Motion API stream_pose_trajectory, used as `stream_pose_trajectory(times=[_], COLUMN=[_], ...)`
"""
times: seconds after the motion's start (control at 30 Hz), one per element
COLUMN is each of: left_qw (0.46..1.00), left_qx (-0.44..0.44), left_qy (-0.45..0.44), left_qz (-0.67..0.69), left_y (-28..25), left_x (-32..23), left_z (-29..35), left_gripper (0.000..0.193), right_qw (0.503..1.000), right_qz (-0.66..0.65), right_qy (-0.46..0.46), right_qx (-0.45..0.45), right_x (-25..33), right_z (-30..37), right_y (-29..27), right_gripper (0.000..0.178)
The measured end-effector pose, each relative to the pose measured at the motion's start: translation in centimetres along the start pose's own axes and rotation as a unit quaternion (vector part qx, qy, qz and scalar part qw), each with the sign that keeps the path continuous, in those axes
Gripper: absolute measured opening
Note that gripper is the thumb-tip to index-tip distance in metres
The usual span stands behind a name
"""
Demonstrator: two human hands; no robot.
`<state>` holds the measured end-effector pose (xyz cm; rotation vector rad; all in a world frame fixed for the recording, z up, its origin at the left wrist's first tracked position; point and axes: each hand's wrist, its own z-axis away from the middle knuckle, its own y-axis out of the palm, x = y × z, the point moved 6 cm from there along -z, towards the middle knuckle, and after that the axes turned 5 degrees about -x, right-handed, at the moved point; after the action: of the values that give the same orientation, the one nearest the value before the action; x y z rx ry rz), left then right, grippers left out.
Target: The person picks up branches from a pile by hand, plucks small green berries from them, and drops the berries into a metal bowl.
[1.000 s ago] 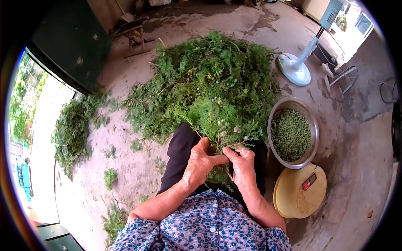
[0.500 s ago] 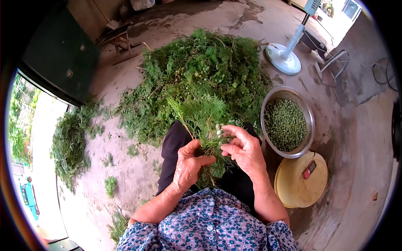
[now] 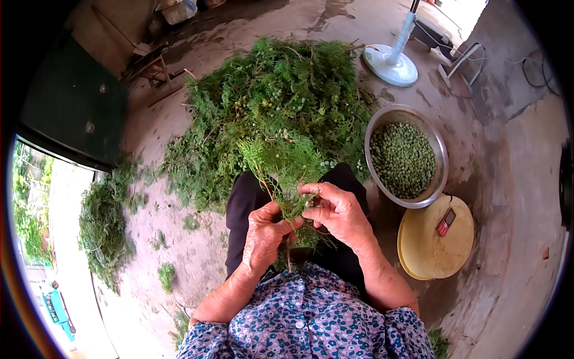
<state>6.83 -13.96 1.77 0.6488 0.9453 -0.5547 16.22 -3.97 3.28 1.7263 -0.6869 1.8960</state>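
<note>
Over my lap, my left hand [image 3: 264,234] pinches the stem of a leafy evergreen sprig [image 3: 286,164], its thumb and fingers closed round it. My right hand [image 3: 341,216] is at the sprig's right side, thumb and fingertips drawn together on small pale-green cones among the leaves; the fingers partly cover them. A large heap of cut evergreen branches [image 3: 263,102] lies in front of my knees, with green cones showing among the foliage. To the right stands a metal basin [image 3: 443,157] filled with loose green cones [image 3: 403,160].
Near the basin is a round yellow lid or stool top [image 3: 418,251] with a small red-and-black phone-like device [image 3: 445,222] on it. A pale-blue fan base [image 3: 391,66] stands farther off. A smaller pile of sprigs [image 3: 104,227] lies at left, by the open doorway. Loose bits [image 3: 167,276] dot the floor.
My right hand's fingers have closed in on the cones, which showed openly between them before. The whole view has shifted slightly; my left hand keeps its hold on the stem.
</note>
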Motion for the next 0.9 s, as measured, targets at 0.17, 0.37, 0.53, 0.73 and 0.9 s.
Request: stream_pose_trajectory(times=[0.17,0.37,0.53,0.73,0.9], left_qw=[0.999,0.998,0.998,0.997,0.999], left_qx=[0.039,0.039,0.040,0.043,0.030], left_qy=[-0.008,-0.020,-0.024,-0.040,-0.018], left_qz=[-0.011,-0.045,-0.051,-0.043,-0.039], left_y=[0.4,1.0,1.4,1.1,0.2], left_x=[0.2,0.1,-0.2,0.2,-0.1], left_z=[-0.2,-0.2,-0.1,-0.1,0.0], left_gripper=[0.016,0.009,0.008,0.013,0.011], right_qw=[0.974,0.984,0.980,0.966,0.978], right_qz=[0.113,0.101,0.108,0.112,-0.010], right_qy=[-0.177,-0.139,-0.148,-0.197,-0.074], right_qx=[-0.089,-0.057,-0.080,-0.126,-0.194], right_x=[2.0,1.7,1.1,1.0,0.6], right_z=[0.7,1.2,1.4,1.5,1.4], right_y=[-0.9,-1.4,-1.6,-1.6,-5.0], right_gripper=[0.037,0.030,0.026,0.016,0.016])
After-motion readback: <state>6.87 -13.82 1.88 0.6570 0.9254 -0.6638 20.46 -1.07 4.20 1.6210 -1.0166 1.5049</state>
